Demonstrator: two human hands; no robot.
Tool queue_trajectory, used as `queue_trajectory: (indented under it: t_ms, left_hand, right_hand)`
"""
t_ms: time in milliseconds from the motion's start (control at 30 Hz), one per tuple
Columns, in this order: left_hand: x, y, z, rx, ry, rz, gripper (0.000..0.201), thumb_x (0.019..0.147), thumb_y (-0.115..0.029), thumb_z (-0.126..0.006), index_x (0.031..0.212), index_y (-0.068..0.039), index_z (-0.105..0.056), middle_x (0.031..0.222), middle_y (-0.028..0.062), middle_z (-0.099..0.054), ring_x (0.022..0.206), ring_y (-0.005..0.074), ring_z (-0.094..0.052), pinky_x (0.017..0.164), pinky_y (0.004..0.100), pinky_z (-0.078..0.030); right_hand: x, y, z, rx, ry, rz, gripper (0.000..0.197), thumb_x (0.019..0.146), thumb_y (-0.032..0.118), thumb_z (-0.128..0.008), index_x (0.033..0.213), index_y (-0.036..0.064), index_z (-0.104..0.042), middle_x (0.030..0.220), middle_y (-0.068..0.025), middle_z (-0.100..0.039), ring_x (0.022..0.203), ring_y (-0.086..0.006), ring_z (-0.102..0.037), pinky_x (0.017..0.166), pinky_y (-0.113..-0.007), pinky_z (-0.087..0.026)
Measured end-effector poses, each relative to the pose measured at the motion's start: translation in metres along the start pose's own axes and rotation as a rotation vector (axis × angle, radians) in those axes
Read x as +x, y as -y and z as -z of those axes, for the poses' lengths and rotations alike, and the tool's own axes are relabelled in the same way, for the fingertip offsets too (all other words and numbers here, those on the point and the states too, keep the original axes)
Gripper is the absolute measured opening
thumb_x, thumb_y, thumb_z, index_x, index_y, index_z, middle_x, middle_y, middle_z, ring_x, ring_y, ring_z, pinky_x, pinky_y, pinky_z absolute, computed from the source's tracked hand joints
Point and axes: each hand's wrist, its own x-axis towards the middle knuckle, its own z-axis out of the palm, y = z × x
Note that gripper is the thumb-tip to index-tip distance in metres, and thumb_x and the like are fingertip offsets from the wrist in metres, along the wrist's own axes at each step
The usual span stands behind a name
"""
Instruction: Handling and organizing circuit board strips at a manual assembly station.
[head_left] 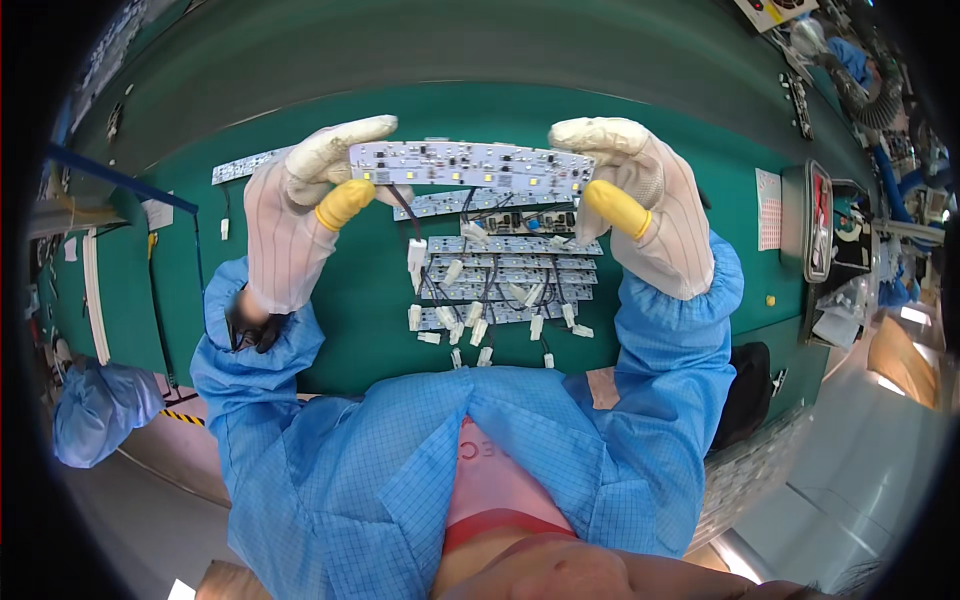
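1. The left hand point(305, 215), in a striped white glove with a yellow finger cot point(345, 204) on the thumb, is closed on the left end of a long white LED circuit board point(470, 164).
2. The right hand point(660, 215), gloved alike with its own yellow thumb cot, pinches the board's right end between thumb and fingers.
3. That board spans the gap between the hands, over the middle of the green worktop point(370, 290), with its long sides roughly along the near edge and its component face toward the camera.
4. A dark lead point(414, 225) runs down from near its left end to a white plug point(417, 262).
5. Between it and the near edge lie more LED boards point(515, 275) in close rows, with white connectors point(478, 330) on dark leads spread over and below them.
6. Another LED board point(243, 167) lies beyond the left hand, toward the worktop's far left corner.
7. Near the right edge are a metal tray point(822, 262) and, left of it, a red-marked sheet point(768, 210).
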Motion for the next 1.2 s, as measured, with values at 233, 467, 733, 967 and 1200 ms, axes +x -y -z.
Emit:
queue_trajectory:
  t_ms: [233,467,733,967,1200]
  left_hand:
    - [0.001,0.006,0.002,0.081,0.196,-0.345,0.047,0.088,-0.033,-0.062,0.115,0.004,-0.054,0.118,0.0244,-0.058,0.081,0.0231,-0.067,0.072,0.0320,-0.055]
    - [-0.002,0.014,-0.004,-0.027,0.029,0.120,0.041,0.091,-0.034,-0.059,0.113,0.001,-0.057,0.105,0.0126,-0.065,0.086,0.0165,-0.066,0.083,0.0274,-0.047]
    - [0.006,0.011,-0.003,0.285,0.016,-0.107,0.041,0.095,-0.038,-0.047,0.116,-0.005,-0.058,0.086,0.0055,-0.070,0.082,0.0169,-0.061,0.080,0.0298,-0.043]
    - [0.000,0.030,0.010,0.451,0.123,-0.084,0.063,0.094,-0.056,-0.040,0.124,-0.003,-0.053,0.083,0.0069,-0.069,0.090,0.0160,-0.063,0.081,0.0290,-0.042]
    - [-0.002,0.037,-0.006,-0.484,0.114,0.021,0.041,0.098,-0.033,-0.044,0.124,-0.001,-0.046,0.112,0.0101,-0.058,0.096,0.0158,-0.058,0.075,0.0281,-0.049]
  right_hand:
    - [0.015,-0.007,-0.012,0.109,-0.075,-0.125,0.031,0.092,0.019,-0.056,0.118,0.0021,-0.055,0.071,-0.0035,-0.061,0.060,-0.0094,-0.057,0.058,-0.021,-0.045]
    - [0.010,-0.024,-0.003,0.296,-0.015,-0.151,0.048,0.086,0.047,-0.062,0.100,0.0019,-0.057,0.067,-0.0056,-0.060,0.053,-0.0114,-0.056,0.049,-0.023,-0.045]
    - [0.010,-0.022,-0.005,0.518,-0.013,-0.206,0.042,0.090,0.043,-0.057,0.094,0.0009,-0.055,0.063,-0.0085,-0.060,0.045,-0.0134,-0.053,0.041,-0.023,-0.042]
    - [0.012,-0.032,0.000,0.407,0.028,-0.203,0.044,0.092,0.041,-0.055,0.100,-0.0024,-0.055,0.063,-0.0080,-0.059,0.042,-0.0116,-0.051,0.038,-0.023,-0.040]
    - [0.013,-0.012,-0.023,0.102,-0.010,-0.065,0.048,0.079,0.007,-0.067,0.122,-0.0004,-0.048,0.089,-0.0045,-0.056,0.073,-0.0099,-0.055,0.063,-0.022,-0.045]
